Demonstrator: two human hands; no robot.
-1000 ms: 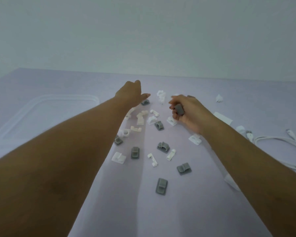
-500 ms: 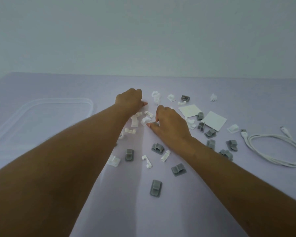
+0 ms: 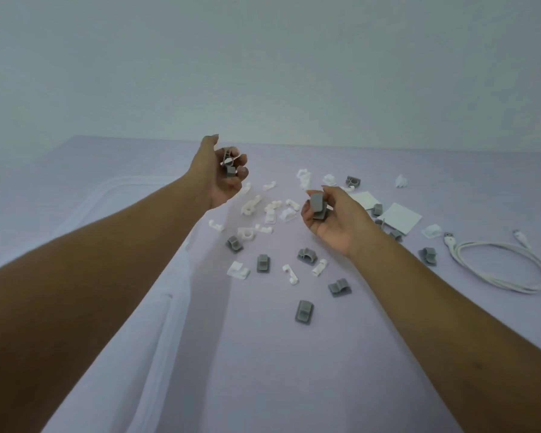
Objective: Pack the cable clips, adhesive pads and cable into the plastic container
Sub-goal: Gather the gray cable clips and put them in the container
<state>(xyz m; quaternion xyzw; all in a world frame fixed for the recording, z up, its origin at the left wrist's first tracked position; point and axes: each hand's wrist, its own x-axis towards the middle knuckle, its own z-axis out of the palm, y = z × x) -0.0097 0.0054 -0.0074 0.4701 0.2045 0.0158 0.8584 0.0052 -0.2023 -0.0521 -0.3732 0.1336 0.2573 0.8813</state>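
Grey cable clips (image 3: 304,312) and white cable clips (image 3: 238,270) lie scattered over the pale purple table. My left hand (image 3: 222,176) is raised above them, fingers curled around a few grey clips (image 3: 229,165). My right hand (image 3: 333,218) is lifted too, palm up, pinching grey clips (image 3: 317,207). Two white square adhesive pads (image 3: 400,218) lie right of that hand. The coiled white cable (image 3: 500,264) rests at the far right. The clear plastic container (image 3: 166,323) sits at the left, mostly hidden under my left forearm.
A bare pale wall rises behind the table's far edge. A grey ring-shaped clip (image 3: 353,182) and a crumpled white scrap (image 3: 401,181) lie toward the back. The near part of the table holds only a few clips.
Both hands have come up off the table, each with grey clips in it. The left hand rose and turned palm up; the view tilted upward.
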